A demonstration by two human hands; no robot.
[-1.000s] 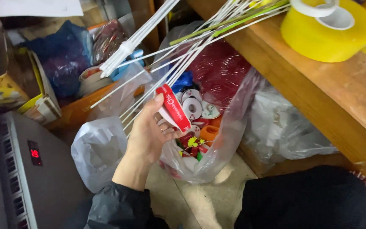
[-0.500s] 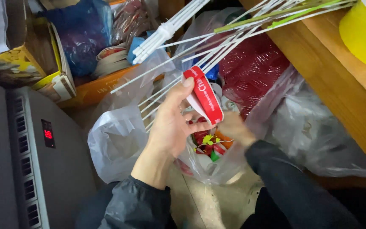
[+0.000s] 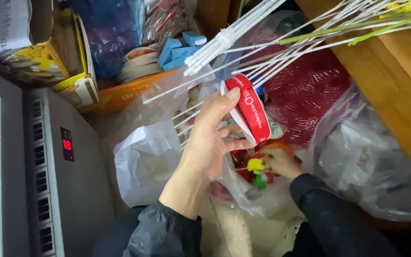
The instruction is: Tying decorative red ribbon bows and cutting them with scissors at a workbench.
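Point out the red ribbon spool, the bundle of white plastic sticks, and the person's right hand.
red ribbon spool (image 3: 252, 110), head view, on the red ribbon band.
bundle of white plastic sticks (image 3: 224, 38), head view, on the tied middle.
right hand (image 3: 281, 162), head view, on its back.

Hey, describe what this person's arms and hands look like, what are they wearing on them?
Both hands are bare, no gloves, rings or watch visible. The left hand emerges from a dark grey, slightly shiny jacket sleeve with a gathered cuff; the right hand from a plain black sleeve.

two bare hands, dark jacket sleeves (image 3: 167, 231), gathered cuffs
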